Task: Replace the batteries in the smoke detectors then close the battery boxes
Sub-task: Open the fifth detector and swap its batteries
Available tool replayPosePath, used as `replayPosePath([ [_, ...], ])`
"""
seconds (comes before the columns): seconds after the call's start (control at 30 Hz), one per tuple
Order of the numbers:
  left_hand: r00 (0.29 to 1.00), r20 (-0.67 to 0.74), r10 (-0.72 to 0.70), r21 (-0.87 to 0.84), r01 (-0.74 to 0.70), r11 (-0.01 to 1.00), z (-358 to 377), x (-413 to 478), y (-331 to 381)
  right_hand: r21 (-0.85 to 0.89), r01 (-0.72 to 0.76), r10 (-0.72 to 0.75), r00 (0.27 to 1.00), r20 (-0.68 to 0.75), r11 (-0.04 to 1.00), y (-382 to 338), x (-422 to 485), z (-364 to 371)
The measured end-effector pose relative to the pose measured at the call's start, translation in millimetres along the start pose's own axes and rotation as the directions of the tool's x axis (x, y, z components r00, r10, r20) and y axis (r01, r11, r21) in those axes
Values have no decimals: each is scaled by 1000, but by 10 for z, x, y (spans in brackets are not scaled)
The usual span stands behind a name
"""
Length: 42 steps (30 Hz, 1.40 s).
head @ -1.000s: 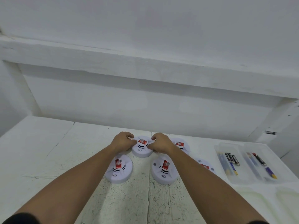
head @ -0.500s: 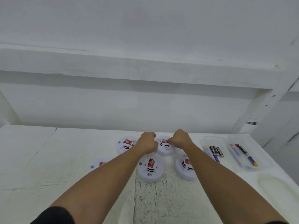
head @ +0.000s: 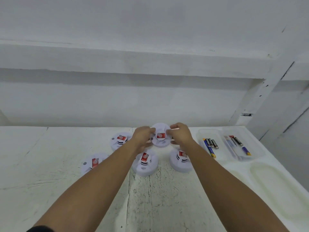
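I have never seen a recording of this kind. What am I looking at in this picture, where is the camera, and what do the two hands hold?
No machine is here: a person works with bare hands, and one camera worn on the head looks forward and down, so you see the person's own arms. The left hand and the right hand grip one round white smoke detector by its two sides. Four other detectors lie near it on the white table. To the right stand two clear trays with loose batteries in them. Whether the held detector is lifted or rests on the table, I cannot tell.
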<state>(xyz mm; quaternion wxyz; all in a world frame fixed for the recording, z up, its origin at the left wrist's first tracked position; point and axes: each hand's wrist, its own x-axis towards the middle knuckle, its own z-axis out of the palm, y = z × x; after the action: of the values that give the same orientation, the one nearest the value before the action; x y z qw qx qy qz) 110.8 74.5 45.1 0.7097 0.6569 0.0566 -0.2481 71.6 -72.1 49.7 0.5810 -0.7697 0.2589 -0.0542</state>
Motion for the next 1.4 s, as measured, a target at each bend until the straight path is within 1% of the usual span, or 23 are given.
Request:
replayPosePath([
  [0.07, 994, -3, 109, -14, -109, 994, 13, -199, -6, 157, 27, -24, 1000, -17, 987, 6, -180, -109],
  [0.1, 987, -1, 163, 5, -163, 987, 20, -320, -27, 222, 30, -25, 999, -27, 974, 27, -284, -163],
  [0.2, 948, -26, 318, 133, -312, 941, 50, -709, -193, 367, 73, -60, 997, -46, 928, 99, -632, -316],
  [0.3, 906, -72, 417, 202, -396, 896, 94, -1105, -496, 397, 116, -97, 993, -68, 910, 313, -984, -442],
  [0.37, 903, -64, 424, 185, -407, 894, 91, -1300, -723, 386, 120, -107, 993, -55, 915, 482, -1186, -492],
  [0.43, 918, -47, 393, 115, -386, 915, 58, -1438, -938, 379, 101, -100, 995, -22, 920, 641, -1373, -540],
  [0.57, 951, 4, 311, -36, -310, 950, -71, -1581, -1285, 313, 76, -99, 993, 58, 947, 901, -1654, -596],
  [0.63, 962, 10, 272, -74, -271, 960, -121, -1625, -1413, 281, 80, -110, 990, 92, 956, 1025, -1758, -596],
  [0.7, 969, 18, 245, -74, -243, 967, -170, -1654, -1476, 227, 120, -145, 985, 97, 967, 1124, -1839, -583],
  [0.8, 976, 94, 199, -28, -197, 980, -226, -1684, -1495, 139, 216, -231, 968, 100, 966, 1232, -1898, -572],
  [0.9, 976, 151, 157, 34, -164, 986, -261, -1720, -1476, 23, 298, -298, 945, 137, 954, 1283, -1918, -577],
  [0.93, 972, 164, 168, 71, -181, 981, -265, -1734, -1476, -25, 326, -319, 935, 153, 945, 1293, -1923, -588],
  [1.0, 956, 188, 226, 230, -267, 936, -261, -1752, -1466, -114, 377, -351, 915, 201, 919, 1297, -1930, -627],
  [1.07, 942, 202, 268, 411, -329, 850, -242, -1777, -1444, -199, 442, -385, 883, 267, 875, 1279, -1929, -675],
  [1.1, 938, 210, 275, 472, -343, 812, -229, -1782, -1433, -254, 481, -402, 863, 305, 839, 1257, -1926, -696],
  [1.17, 936, 239, 260, 539, -350, 766, -194, -1778, -1419, -381, 555, -411, 820, 398, 739, 1183, -1911, -724],
  [1.23, 927, 291, 239, 581, -369, 725, -151, -1765, -1411, -469, 625, -397, 770, 499, 624, 1073, -1879, -741],
  [1.33, 900, 354, 255, 678, -435, 592, -78, -1742, -1385, -486, 712, -348, 685, 640, 507, 895, -1827, -722],
  [1.4, 886, 388, 256, 695, -463, 550, -52, -1726, -1375, -482, 753, -324, 639, 697, 449, 822, -1808, -688],
])
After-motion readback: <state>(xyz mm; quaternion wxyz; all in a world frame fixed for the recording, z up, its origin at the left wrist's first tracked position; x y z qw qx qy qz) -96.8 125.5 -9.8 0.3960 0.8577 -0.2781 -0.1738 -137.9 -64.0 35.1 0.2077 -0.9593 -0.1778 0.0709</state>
